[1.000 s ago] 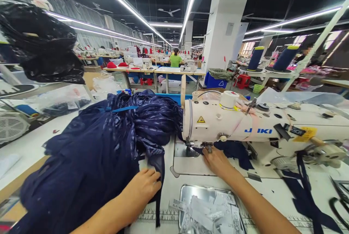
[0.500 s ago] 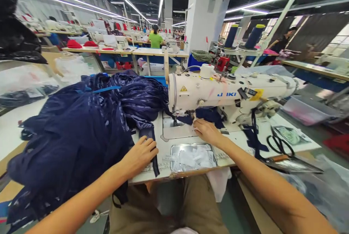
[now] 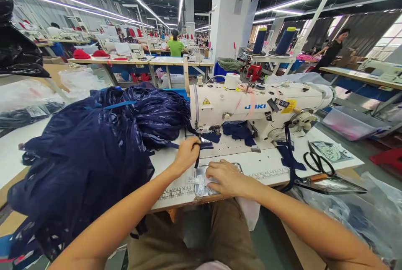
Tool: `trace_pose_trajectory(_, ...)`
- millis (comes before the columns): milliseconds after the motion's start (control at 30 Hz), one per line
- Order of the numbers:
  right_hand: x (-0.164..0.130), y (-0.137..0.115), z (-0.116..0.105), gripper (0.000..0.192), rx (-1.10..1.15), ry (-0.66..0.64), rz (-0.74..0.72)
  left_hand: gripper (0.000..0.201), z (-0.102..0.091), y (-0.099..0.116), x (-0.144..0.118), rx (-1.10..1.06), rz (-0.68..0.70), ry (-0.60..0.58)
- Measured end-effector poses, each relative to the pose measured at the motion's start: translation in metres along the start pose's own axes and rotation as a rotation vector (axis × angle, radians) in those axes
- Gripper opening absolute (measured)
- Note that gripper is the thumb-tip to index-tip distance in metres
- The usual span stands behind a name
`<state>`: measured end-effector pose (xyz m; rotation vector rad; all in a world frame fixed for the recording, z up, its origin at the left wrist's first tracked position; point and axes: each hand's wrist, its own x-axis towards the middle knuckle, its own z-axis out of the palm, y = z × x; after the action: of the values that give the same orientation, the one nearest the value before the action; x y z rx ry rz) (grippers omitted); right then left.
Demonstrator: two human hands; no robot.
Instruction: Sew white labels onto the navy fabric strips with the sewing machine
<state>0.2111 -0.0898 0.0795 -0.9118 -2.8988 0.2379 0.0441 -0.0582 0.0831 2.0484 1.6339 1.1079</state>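
Your right hand (image 3: pixel 228 178) has reached the white tabletop's (image 3: pixel 266 164) front edge, apparently picking printed white labels (image 3: pixel 201 189), grip unclear: separate one. Left hand (image 3: pixel 186 153) pinches navy fabric strip (image 3: pixel 207 146).

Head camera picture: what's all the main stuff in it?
Table: one, white, in front
Fabric pile: one, navy, table's left
Sewing machine: one, white, beside the pile
Metal tray: one, silver, table's near edge
Labels: several, white, in the tray
Scissors: one pair, black-handled, table's right
Thread cones: two, navy, beyond the machine
Bin: one, blue, background
Plastic bag: one, black, upper left
Co-workers: at least two, green and dark tops, background
Left hand: one, bare, holding a navy strip
Right hand: one, bare, over the tray
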Motion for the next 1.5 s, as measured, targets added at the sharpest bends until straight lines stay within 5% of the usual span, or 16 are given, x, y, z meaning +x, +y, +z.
trace_pose_trajectory(167, 0.012, -0.013, 0.007, 0.018, -0.203, -0.042, 0.021, 0.011, 0.025, -0.023, 0.015, -0.016, -0.053, -0.069)
trace_pose_trajectory(400, 0.015, -0.006, 0.013, 0.003, -0.191, -0.110, -0.094, 0.023, 0.014, -0.048, 0.005, -0.141, -0.157, -0.081)
trace_pose_trajectory(500, 0.014, 0.000, 0.002, 0.007, 0.002, -0.047, -0.058, 0.025, 0.010, -0.049, 0.001, -0.256, -0.204, -0.112)
trace_pose_trajectory(767, 0.034, 0.029, -0.001, 0.028, 0.896, 0.484, 0.135, 0.038, 0.001, -0.049, -0.001, -0.554, -0.323, -0.213)
trace_pose_trajectory(900, 0.050, 0.025, 0.008, 0.024, 1.095, 0.513, 0.184, 0.037, -0.006, -0.046, -0.002, -0.720, -0.400, -0.210)
trace_pose_trajectory(1100, 0.067, 0.018, 0.008, 0.031, 0.974, 0.641, 0.119, 0.038, -0.013, -0.039, -0.004, -0.830, -0.475, -0.219)
trace_pose_trajectory(1500, 0.070, 0.018, 0.015, 0.028, 0.833, 0.685, 0.092, 0.037, -0.012, -0.035, -0.004, -0.819, -0.449, -0.154)
